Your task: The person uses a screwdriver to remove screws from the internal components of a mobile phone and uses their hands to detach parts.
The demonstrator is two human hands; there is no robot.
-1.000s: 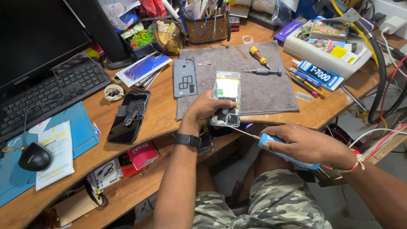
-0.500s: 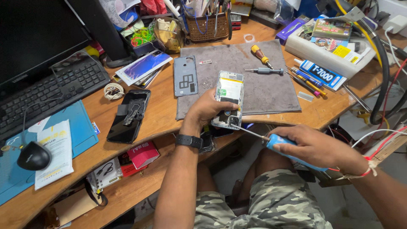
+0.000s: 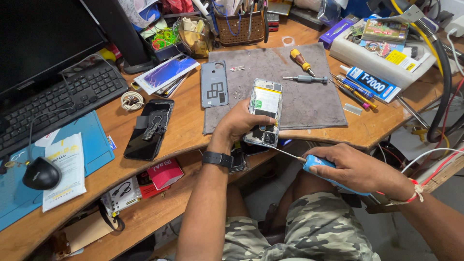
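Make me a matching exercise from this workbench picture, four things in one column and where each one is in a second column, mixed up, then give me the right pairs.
Things:
1. opened phone
2. blue-handled tool
3. grey back cover
4. computer mouse

Places:
A. lying on the blue mat at the left of the desk
B. gripped in the right hand
C. held by the left hand at the desk's front edge
D. lying flat at the left edge of the grey work mat

Right pairs: 1-C, 2-B, 3-D, 4-A
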